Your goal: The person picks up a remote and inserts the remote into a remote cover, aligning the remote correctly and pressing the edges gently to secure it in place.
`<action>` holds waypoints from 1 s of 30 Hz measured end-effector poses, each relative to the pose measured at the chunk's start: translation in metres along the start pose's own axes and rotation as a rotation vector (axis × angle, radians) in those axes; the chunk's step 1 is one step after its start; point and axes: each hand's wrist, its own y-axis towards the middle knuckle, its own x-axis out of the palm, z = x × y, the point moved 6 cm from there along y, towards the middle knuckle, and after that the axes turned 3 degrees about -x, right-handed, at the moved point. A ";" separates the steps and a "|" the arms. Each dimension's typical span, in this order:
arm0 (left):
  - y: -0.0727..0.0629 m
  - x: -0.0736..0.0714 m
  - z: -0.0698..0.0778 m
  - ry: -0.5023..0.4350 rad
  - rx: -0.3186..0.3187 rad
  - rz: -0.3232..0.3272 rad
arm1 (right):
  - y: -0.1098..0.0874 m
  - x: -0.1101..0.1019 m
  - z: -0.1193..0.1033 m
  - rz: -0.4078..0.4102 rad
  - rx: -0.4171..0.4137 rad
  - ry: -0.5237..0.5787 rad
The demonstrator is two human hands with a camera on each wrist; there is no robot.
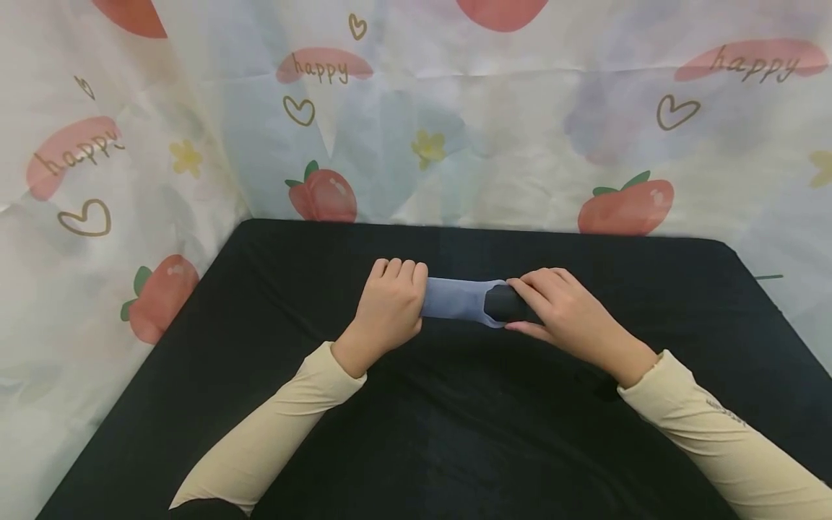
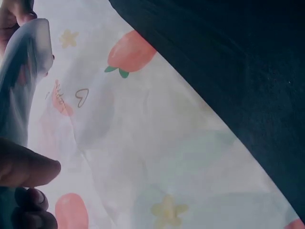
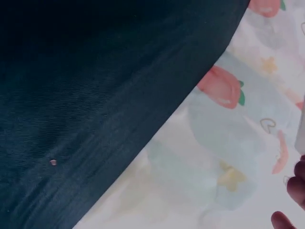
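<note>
A blue, smooth, elongated thing (image 1: 453, 297) lies level between both hands, above the black-covered table, in the head view. Its right end flares around a dark rounded area; I cannot tell whether this is an opening or a black part. My left hand (image 1: 392, 297) grips the left end with fingers curled over it. At the flared end, my right hand (image 1: 564, 309) pinches the edges between fingers and thumb. The left wrist view shows the same blue thing (image 2: 19, 95) with a shiny surface and a pale rounded end. Both hands hide parts of it, and its exact kind is unclear.
A black cloth (image 1: 416, 440) covers the table, slightly wrinkled. Behind and at the left hangs a pale curtain (image 1: 494, 144) printed with fruit, hearts and flowers, meeting the table's edges. A tiny pale speck (image 3: 53, 162) shows on the black cloth in the right wrist view.
</note>
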 end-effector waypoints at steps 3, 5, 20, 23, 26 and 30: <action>0.002 0.001 0.004 0.019 0.004 -0.001 | -0.001 0.003 -0.002 0.003 -0.006 -0.023; 0.002 0.002 0.006 0.029 0.008 -0.008 | -0.001 0.005 -0.004 0.009 -0.008 -0.030; 0.003 0.005 0.015 0.031 0.050 -0.059 | 0.005 0.014 -0.011 -0.029 -0.013 -0.064; 0.005 0.004 0.015 0.034 0.064 -0.061 | 0.004 0.016 -0.013 -0.020 -0.006 -0.063; 0.006 0.005 0.016 0.030 0.074 -0.074 | 0.005 0.017 -0.015 -0.006 -0.002 -0.061; 0.006 0.005 0.016 0.028 0.076 -0.091 | 0.005 0.019 -0.018 0.009 0.002 -0.067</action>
